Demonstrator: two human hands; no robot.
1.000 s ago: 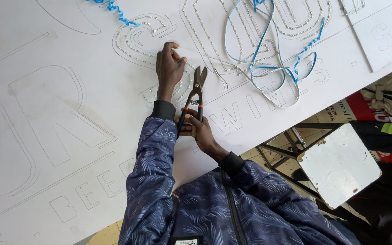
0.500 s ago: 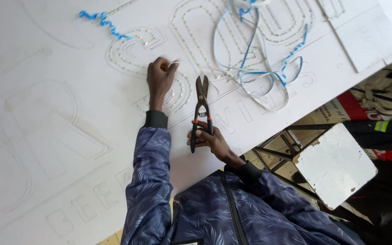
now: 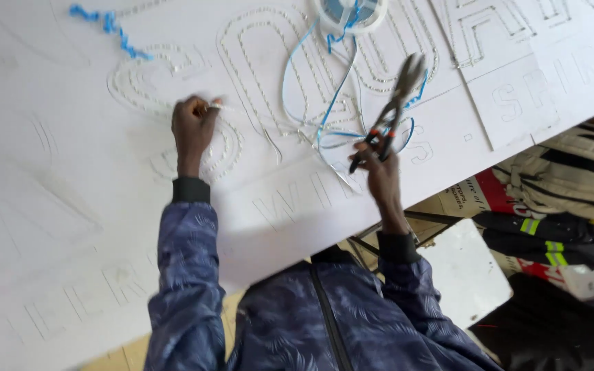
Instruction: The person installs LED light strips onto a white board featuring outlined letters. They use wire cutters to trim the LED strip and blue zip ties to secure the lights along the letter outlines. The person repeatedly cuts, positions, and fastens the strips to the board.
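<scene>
Head view: two hands over a white sign board.
Left hand pinches a small piece at the beaded letters; right hand grips snips above blue wires.

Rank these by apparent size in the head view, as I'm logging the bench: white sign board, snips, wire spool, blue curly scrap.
1. white sign board
2. snips, raised nearer the camera, so unsure
3. blue curly scrap and wire spool look alike; the spool is cut off at the frame edge
</scene>
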